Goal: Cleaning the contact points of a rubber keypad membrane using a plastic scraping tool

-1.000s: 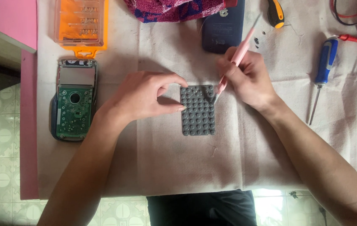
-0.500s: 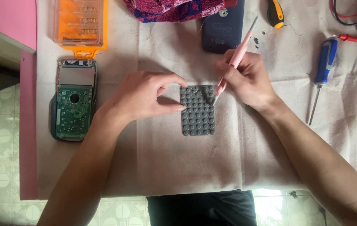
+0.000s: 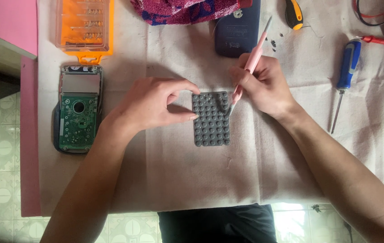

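Grey rubber keypad mat [image 3: 211, 119] sits mid-tabletop on the cloth [image 3: 192, 180], left hand [image 3: 153, 104] pinching its left edge with thumb and forefinger. Right hand [image 3: 264, 85] grips a pink tool [image 3: 249, 67], tip on the mat's top-right corner. Opened circuit board [image 3: 77, 112] lies near the left edge.

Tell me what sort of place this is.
Probably a home electronics repair bench: an opened device with a bare green circuit board, a blue-handled screwdriver and an orange plastic bit case lie on a pale cloth-covered table.
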